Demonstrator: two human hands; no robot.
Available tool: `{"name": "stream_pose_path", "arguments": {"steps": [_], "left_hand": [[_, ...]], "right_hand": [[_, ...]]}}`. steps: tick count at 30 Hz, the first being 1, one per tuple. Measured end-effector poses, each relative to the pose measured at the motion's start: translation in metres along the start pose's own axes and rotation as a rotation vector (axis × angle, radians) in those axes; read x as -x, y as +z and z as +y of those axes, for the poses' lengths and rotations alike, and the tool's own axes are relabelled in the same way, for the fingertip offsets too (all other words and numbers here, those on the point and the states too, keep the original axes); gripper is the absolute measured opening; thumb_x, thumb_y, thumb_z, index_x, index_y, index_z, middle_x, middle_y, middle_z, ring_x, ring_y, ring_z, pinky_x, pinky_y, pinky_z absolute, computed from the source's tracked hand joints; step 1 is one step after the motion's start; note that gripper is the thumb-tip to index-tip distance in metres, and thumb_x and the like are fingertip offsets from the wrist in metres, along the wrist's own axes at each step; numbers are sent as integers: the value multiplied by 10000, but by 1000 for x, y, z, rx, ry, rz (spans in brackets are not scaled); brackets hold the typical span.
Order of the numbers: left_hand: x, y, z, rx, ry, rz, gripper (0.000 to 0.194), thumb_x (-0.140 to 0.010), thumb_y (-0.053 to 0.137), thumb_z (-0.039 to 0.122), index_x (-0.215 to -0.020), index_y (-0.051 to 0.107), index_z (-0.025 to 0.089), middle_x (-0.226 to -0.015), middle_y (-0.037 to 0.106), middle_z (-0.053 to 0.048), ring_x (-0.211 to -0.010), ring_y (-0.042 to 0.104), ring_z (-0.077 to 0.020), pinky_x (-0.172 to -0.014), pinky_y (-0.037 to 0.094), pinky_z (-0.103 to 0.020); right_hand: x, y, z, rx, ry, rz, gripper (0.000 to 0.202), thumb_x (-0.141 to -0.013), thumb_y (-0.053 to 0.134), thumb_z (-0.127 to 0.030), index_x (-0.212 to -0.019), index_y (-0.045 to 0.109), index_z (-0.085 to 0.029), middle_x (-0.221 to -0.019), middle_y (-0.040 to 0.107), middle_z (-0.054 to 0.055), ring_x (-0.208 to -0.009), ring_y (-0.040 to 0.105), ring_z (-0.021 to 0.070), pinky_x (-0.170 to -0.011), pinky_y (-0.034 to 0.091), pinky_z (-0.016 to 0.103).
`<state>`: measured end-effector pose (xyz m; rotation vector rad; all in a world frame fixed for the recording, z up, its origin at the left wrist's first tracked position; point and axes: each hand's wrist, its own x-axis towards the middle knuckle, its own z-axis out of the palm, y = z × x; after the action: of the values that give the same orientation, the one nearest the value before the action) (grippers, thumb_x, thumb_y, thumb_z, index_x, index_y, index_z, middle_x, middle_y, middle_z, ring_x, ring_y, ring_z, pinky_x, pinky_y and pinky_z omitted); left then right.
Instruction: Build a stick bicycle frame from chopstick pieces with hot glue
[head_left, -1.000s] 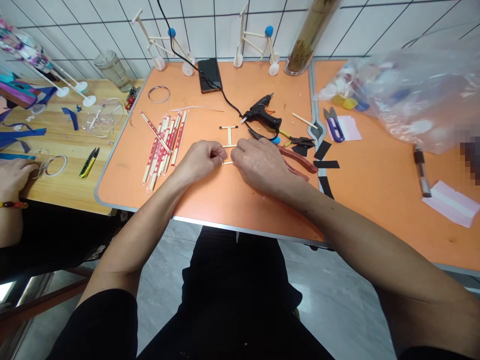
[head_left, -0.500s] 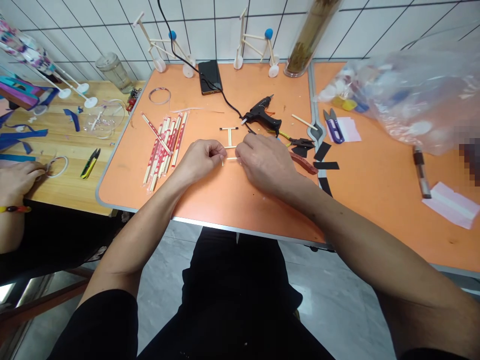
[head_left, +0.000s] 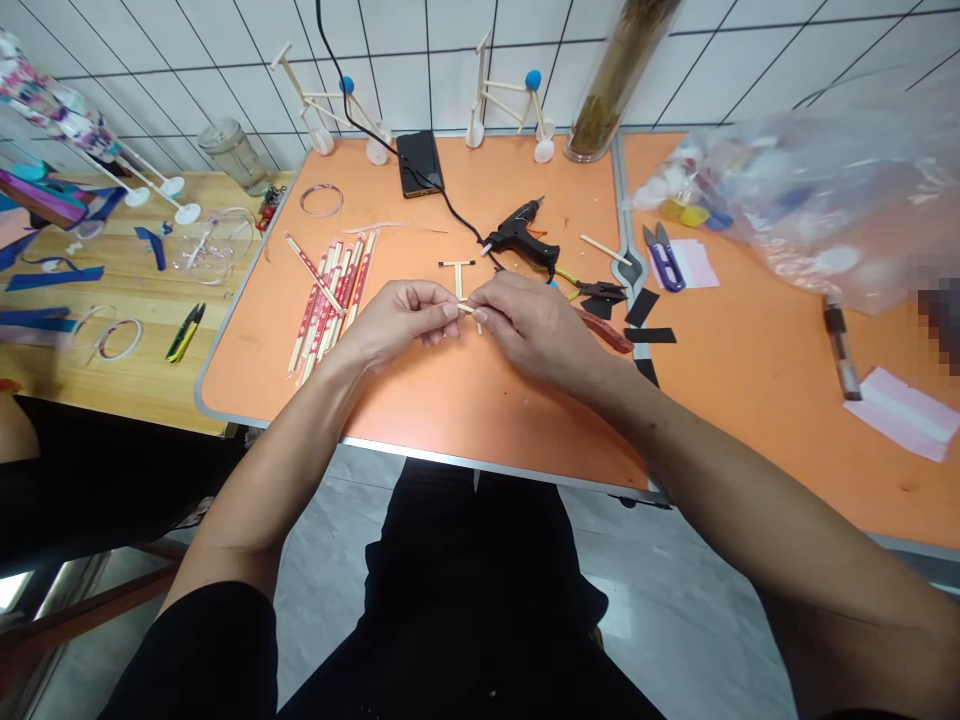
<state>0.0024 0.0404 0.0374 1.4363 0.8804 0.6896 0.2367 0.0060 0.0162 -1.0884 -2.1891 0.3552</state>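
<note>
Between the fingertips of my left hand (head_left: 420, 312) and my right hand (head_left: 529, 318) is a short pale wooden stick (head_left: 466, 309). Both hands pinch it just above the orange table (head_left: 420, 400). Another thin pale piece shows below my right fingertips; how it joins the stick is hard to make out. Just beyond the fingers lies a wooden T-shaped frame (head_left: 458, 275) with black ends on its crossbar, its lower part hidden by my hands. Left of my left hand are several chopsticks (head_left: 330, 295) in red-and-clear wrappers.
Behind my right hand lie a black glue gun (head_left: 525, 235), pliers (head_left: 600, 290) and black strips (head_left: 651, 335). Blue-handled snips (head_left: 665, 258) rest farther right. Two stick models (head_left: 514, 95) with blue balls and a phone (head_left: 420, 163) are at the back. A co-worker's arm (head_left: 16, 430) is at far left.
My hands have come closer together, and the small stick is now raised between both sets of fingertips. The co-worker's hand at the left has drawn back from the white ring.
</note>
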Motion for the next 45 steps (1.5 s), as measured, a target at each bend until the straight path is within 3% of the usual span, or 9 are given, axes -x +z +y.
{"name": "stream_pose_path", "arguments": {"steps": [7,15,20,27,32,39,45], "left_hand": [[2,2,3,180,-106,-26,315,-781,995,385,-800,783,153,-756,763,-47,-616,595,-87,-603,476,-216],[3,2,5,200,-130,-83,283,-780,996,348,-815,811,138,-761,778,-61,-603,605,-81,-588,474,-208],[2,4,4,178,-147,-41,191,-722,940,269,-762,802,142,-691,750,-51,-533,524,-63,-508,346,-208],[-1,12,3,139,-159,56,53,-709,775,195,-666,749,177,-579,670,-28,-473,435,-66,-482,246,-238],[1,15,3,136,-141,74,40,-716,745,206,-686,752,180,-582,655,-20,-478,423,-66,-490,251,-245],[2,10,6,164,-151,23,78,-764,808,253,-766,781,180,-673,702,-35,-537,497,-85,-526,351,-259],[1,9,3,218,-160,-16,116,-806,819,242,-749,759,160,-675,684,-33,-534,492,-70,-531,344,-253]], "right_hand": [[1,-3,-3,-39,-32,-14,255,-1140,475,-288,-1058,706,-216,-1058,739,103,-998,654,257,-906,482,385],[1,-8,-4,-56,-43,-51,292,-1161,443,-287,-1048,704,-217,-1035,721,91,-987,642,248,-907,469,372],[2,-9,-8,86,-42,-141,278,-1142,428,-220,-1046,689,-221,-1035,688,101,-987,610,256,-852,439,371],[3,-6,-9,175,-50,-120,264,-1108,429,-160,-1008,666,-219,-997,666,102,-950,578,260,-828,405,378],[2,-7,-12,146,-30,-116,283,-1118,404,-166,-1033,669,-220,-1011,674,102,-970,596,264,-855,425,384],[0,-9,-8,52,-14,-60,261,-1154,421,-253,-1045,658,-232,-1032,673,96,-965,600,258,-870,446,376],[1,-8,-7,81,-30,-59,280,-1157,419,-240,-1062,682,-221,-1046,681,103,-978,602,256,-871,442,372]]}}
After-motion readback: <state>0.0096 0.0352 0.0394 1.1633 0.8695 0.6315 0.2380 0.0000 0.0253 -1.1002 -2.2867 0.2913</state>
